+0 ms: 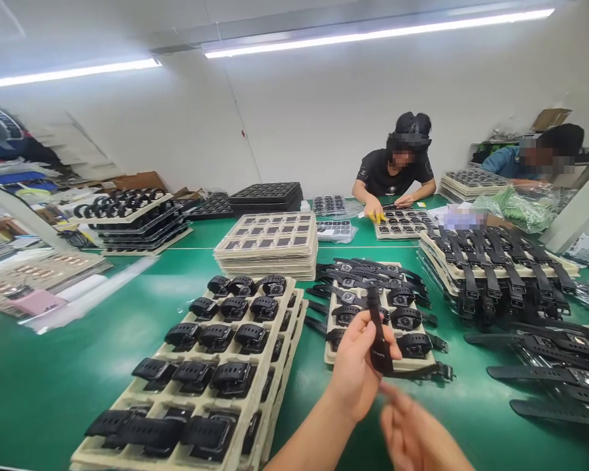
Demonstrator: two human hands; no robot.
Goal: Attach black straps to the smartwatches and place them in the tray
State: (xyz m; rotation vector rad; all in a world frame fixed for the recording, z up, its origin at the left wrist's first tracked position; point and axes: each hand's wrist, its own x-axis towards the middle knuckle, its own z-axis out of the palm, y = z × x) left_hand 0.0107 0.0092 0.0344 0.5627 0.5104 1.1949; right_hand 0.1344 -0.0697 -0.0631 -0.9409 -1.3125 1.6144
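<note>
My left hand (357, 373) is closed around a black watch (380, 343), its strap standing upright above the fingers. Below and to the right, my right hand (412, 428) is blurred by motion, and whether its fingers hold anything cannot be made out. Behind the held watch lies a beige tray (330, 353) of black watches with straps spread outward. On the left, a stack of beige trays (269, 347) carries rows of black watches with their straps curled closed.
Green table (53, 373). Stacked beige trays (267, 261) stand mid-table, black trays (265, 193) behind. Piled watches (495, 261) and loose straps (559, 373) lie right. A person (395, 170) works across the table beside another tray (402, 226); another person (515, 160) sits far right.
</note>
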